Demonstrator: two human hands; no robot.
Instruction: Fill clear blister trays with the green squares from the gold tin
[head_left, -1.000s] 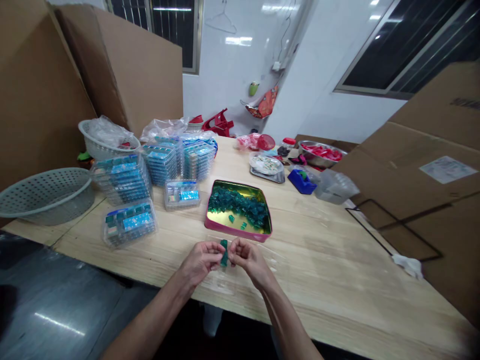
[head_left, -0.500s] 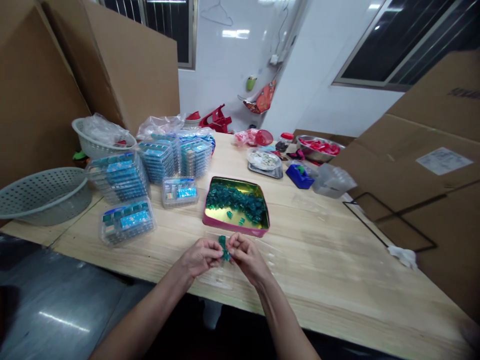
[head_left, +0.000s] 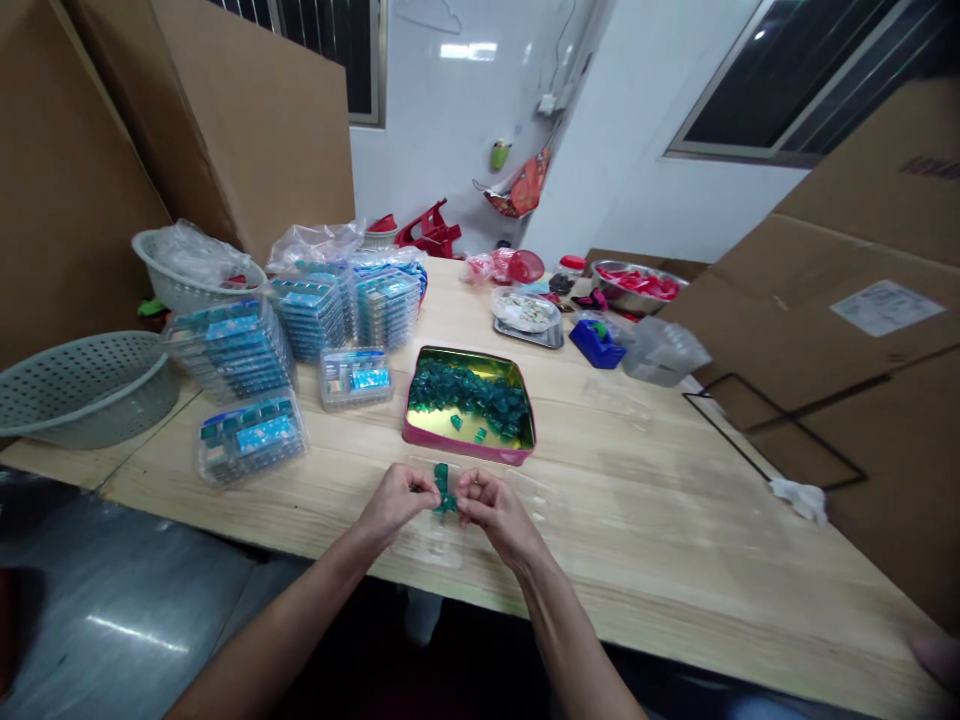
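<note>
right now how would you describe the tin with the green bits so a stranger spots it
On the pale wooden table, find the person's left hand. Just beyond it, right of the stacked clear plastic packs, sits a shallow open tin with a pink rim and gold inside, the only container heaped with loose dark green pieces.

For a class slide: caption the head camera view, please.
Left hand and right hand hold a green piece above a wooden table, near a pink-rimmed tin of similar pieces.
</note>
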